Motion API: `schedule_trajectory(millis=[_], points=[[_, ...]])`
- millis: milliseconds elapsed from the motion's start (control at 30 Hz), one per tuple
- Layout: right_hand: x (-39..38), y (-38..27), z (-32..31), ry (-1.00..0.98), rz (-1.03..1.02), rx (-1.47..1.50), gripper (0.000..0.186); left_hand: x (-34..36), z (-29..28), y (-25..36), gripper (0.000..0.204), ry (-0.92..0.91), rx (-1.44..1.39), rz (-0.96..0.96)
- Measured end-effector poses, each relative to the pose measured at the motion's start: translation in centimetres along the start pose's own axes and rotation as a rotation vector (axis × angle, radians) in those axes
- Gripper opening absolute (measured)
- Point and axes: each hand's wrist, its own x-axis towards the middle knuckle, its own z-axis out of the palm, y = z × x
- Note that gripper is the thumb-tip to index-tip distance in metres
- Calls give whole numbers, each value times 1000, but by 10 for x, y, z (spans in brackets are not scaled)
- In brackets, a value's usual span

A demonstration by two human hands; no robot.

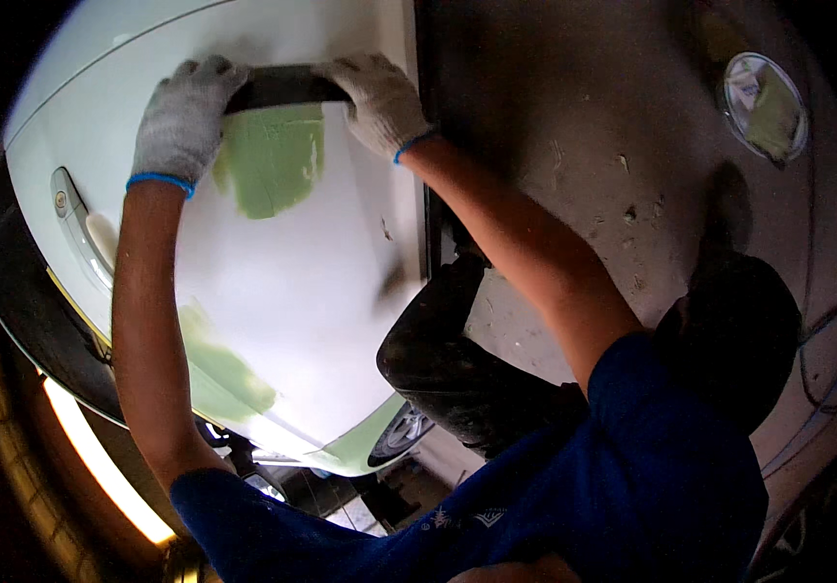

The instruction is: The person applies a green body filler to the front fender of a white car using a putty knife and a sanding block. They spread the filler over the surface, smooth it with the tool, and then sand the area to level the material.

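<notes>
A long black sanding block (pixel 287 87) lies across the top of a green filler patch (pixel 271 170) on the white car door (pixel 278 282). My left hand (pixel 185 119), in a white knit glove with a blue cuff, is closed over the block's left end. Its right end is in my right hand (pixel 377 105), gloved the same way, with the fingers curled over the far edge. Both arms reach forward, and the block's underside is hidden. Lower on the white panel shows a second green patch (pixel 224 369).
A door handle (pixel 73 219) sticks out left of my left forearm. The car's wheel (pixel 401 432) is near my bent leg (pixel 467 374). On the grey floor to the right stand a round tin (pixel 767 107) with green stuff on it and loose cables (pixel 827 389). A bright light tube (pixel 107 462) glows lower left.
</notes>
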Motion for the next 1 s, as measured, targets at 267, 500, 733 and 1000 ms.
schedule_trajectory(millis=[267,500,733,1000], points=[[22,0,37,-16,-7,85,51,-5,9,-5,50,20,12,-58],[-32,-23,19,-284,125,65,55,-37,-1,34,43,-240,17,-69],[9,-11,28,48,-2,72,51,-8,-5,-1,54,0,90,27],[-13,-25,32,-100,65,97,60,-27,16,6,57,-89,-18,-72]])
